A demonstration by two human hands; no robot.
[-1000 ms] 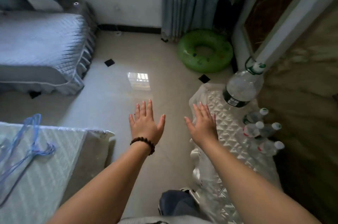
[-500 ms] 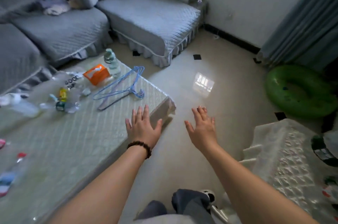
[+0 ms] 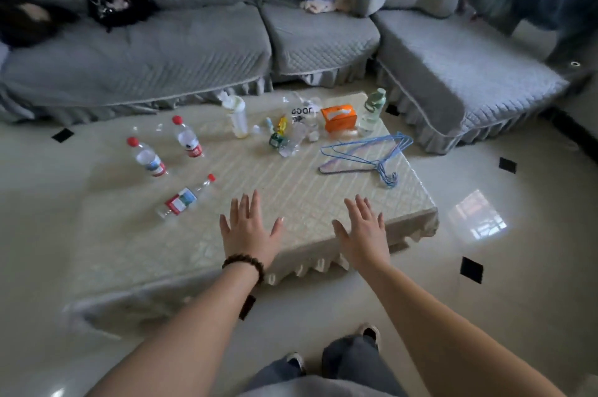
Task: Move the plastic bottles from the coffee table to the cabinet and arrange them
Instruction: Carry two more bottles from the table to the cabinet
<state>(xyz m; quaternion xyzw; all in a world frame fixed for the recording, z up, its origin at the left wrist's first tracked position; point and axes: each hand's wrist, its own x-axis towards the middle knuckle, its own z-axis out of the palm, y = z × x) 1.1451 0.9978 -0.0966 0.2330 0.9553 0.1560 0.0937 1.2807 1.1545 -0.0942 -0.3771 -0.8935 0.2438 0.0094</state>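
Both bare forearms extended forward and down, roughly parallel, palms facing down. Left hand (image 3: 249, 228) spread wide, fingers straight and splayed, thumb angled out to the right; nothing held. Dark beaded bracelet (image 3: 243, 262) worn at the left wrist. Right hand (image 3: 364, 231) likewise flat and wide, fingers fanned, thumb pointing left toward the other hand; nothing held. Both hands positioned over the near edge of the low coffee table with pale quilted cover (image 3: 291, 183); contact with the cover cannot be told.

Clear plastic bottle with red cap and red-and-white label (image 3: 184, 199) lying on its side just left of and slightly beyond the left hand, cap pointing away to the right. Two more red-capped clear plastic bottles farther left and beyond: the nearer one (image 3: 147, 157), the farther one (image 3: 187, 137), both standing on the table, well apart from either hand.

Bundle of blue wire hangers (image 3: 365, 153) lying beyond the right hand. Orange tissue box (image 3: 338, 118) at the far side of the table, beyond the hangers, with a pale green-topped clear bottle (image 3: 373, 110) just to its right. Tall white-and-yellow cup (image 3: 237, 116) and small mixed clutter at the far side, ahead of the left hand. Grey quilted corner sofa (image 3: 200, 43) beyond the table.
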